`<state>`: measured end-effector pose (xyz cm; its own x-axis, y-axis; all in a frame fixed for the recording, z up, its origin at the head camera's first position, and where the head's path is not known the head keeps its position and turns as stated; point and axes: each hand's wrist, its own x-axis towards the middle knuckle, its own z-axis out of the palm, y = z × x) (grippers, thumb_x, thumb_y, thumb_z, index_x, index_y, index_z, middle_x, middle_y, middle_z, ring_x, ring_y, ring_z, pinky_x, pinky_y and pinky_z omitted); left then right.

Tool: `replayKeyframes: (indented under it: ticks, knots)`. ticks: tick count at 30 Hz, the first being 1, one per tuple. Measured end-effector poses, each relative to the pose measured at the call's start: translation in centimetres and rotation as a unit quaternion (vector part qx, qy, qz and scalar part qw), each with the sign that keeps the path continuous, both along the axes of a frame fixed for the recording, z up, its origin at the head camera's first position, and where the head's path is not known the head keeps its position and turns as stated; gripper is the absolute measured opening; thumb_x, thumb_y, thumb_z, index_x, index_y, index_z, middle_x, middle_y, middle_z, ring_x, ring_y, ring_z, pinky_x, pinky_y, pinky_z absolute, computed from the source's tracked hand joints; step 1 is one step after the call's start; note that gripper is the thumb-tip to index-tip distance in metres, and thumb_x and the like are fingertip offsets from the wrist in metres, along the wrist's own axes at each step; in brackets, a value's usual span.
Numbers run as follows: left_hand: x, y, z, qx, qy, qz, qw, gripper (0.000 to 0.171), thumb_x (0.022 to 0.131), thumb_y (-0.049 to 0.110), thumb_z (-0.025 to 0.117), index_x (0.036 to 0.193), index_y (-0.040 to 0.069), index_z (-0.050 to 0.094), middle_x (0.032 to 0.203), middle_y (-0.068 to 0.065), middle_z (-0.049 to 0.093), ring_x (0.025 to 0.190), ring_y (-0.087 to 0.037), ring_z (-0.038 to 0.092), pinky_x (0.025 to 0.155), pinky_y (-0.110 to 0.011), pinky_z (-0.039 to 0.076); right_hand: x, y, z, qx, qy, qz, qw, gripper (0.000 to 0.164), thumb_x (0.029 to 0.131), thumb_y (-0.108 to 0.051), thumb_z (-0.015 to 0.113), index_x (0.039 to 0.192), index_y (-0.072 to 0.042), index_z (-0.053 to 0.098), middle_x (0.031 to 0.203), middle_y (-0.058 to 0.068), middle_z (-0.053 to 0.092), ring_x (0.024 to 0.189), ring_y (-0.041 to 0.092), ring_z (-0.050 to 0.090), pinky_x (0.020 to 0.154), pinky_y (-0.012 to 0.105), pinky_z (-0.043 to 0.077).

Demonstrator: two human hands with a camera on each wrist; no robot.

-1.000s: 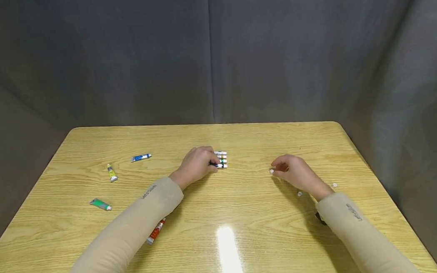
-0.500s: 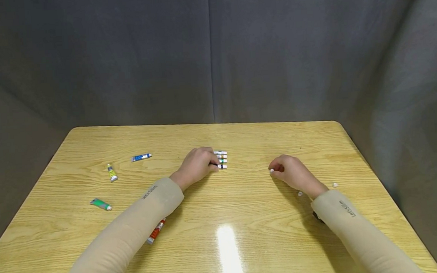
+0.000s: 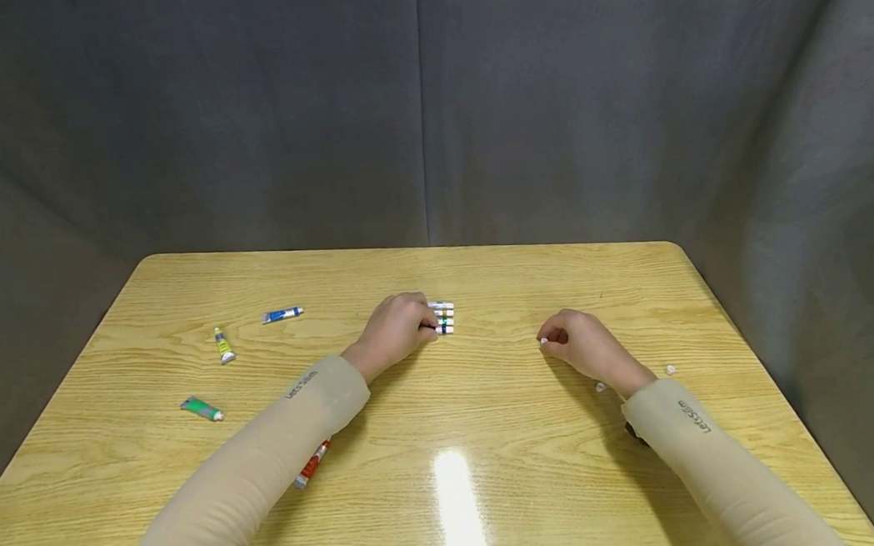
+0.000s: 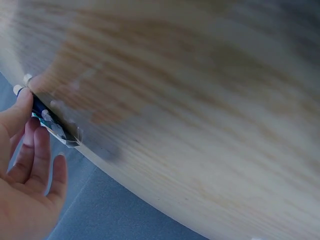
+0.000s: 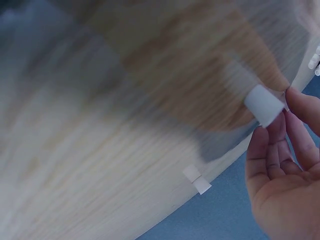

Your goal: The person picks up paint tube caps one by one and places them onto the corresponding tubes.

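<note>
My left hand (image 3: 397, 330) pinches a dark blue paint tube (image 4: 39, 106) with a white cap. It lies on the table at the near end of a row of several paint tubes (image 3: 445, 312), whose left parts the hand hides. To the right, apart from the row, my right hand (image 3: 588, 349) pinches a small white cylindrical piece (image 5: 264, 105) between thumb and fingers, at the tabletop. Two similar white pieces lie near the right wrist: one white piece (image 3: 600, 387) nearer, another white piece (image 3: 670, 370) farther right.
Loose paint tubes lie on the left of the wooden table (image 3: 524, 468): a blue tube (image 3: 283, 314), a yellow tube (image 3: 223, 345) and a green tube (image 3: 201, 408). A red tube (image 3: 313, 462) is partly under the left sleeve. Grey curtains (image 3: 548, 116) stand behind.
The dark blue tube has shifted slightly away from me, closer against the row. My right fingers have closed around the white piece, and the right forearm has moved a little left.
</note>
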<state>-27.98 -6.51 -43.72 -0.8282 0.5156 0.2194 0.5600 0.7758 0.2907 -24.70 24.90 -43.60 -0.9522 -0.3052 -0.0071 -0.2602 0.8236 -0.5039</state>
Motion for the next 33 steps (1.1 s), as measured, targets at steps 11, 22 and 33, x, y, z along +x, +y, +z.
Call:
replayKeyframes:
  ticks: [11,22,33]
  knots:
    - [-0.1,0.2,-0.2,0.001,-0.002,-0.006,1.0000,0.011,0.089,0.021,0.081,0.098,0.014,0.083,0.100,-0.001,0.075,0.097,-0.020,0.071,0.098,-0.042,0.056,0.0,0.0,0.0,0.000,-0.002,0.000,1.000,0.011,0.097,-0.008,0.070,0.106,-0.003,0.075,0.099,0.010,0.069,0.085,0.017,0.062,0.074,0.031,0.051]
    - [0.1,0.0,0.0,0.001,0.000,-0.003,1.0000,0.011,0.089,0.021,0.081,0.098,0.015,0.083,0.099,-0.001,0.074,0.096,-0.020,0.071,0.097,-0.043,0.055,0.0,-0.2,0.1,-0.002,-0.004,-0.001,1.000,0.012,0.097,-0.008,0.070,0.107,-0.003,0.074,0.098,0.010,0.068,0.084,0.017,0.061,0.073,0.031,0.050]
    - [0.6,-2.0,1.4,-0.012,0.013,0.004,0.9998,0.019,0.086,0.024,0.083,0.102,0.014,0.082,0.100,-0.001,0.074,0.088,-0.017,0.068,0.089,-0.040,0.056,0.4,-0.3,0.6,-0.023,0.013,0.007,1.000,0.014,0.099,-0.012,0.068,0.109,-0.005,0.075,0.100,0.009,0.070,0.084,0.017,0.061,0.074,0.031,0.051]
